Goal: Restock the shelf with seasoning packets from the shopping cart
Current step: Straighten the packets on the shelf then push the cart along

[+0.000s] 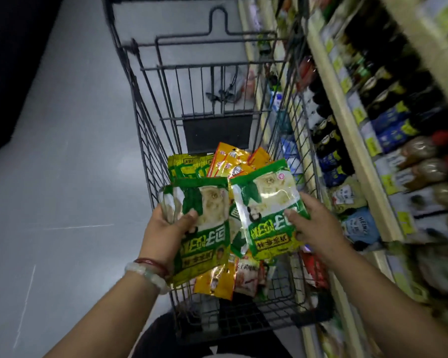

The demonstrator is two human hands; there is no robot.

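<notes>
Packets held over cart

Left hand (170,226) grips a stack of green seasoning packets (204,228), glossy, yellow label band; right hand (318,226) pinches one green packet (267,210), frame center. Wire shopping cart (150,140) holds yellow-orange packets (233,161) below. Shelf (347,120) at right.

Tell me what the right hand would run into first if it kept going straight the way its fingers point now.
The right hand, gripping a green packet, points up-left across the cart. Going on, it would probably first meet the green packets in the left hand, though depth is hard to judge from this one view.
</notes>
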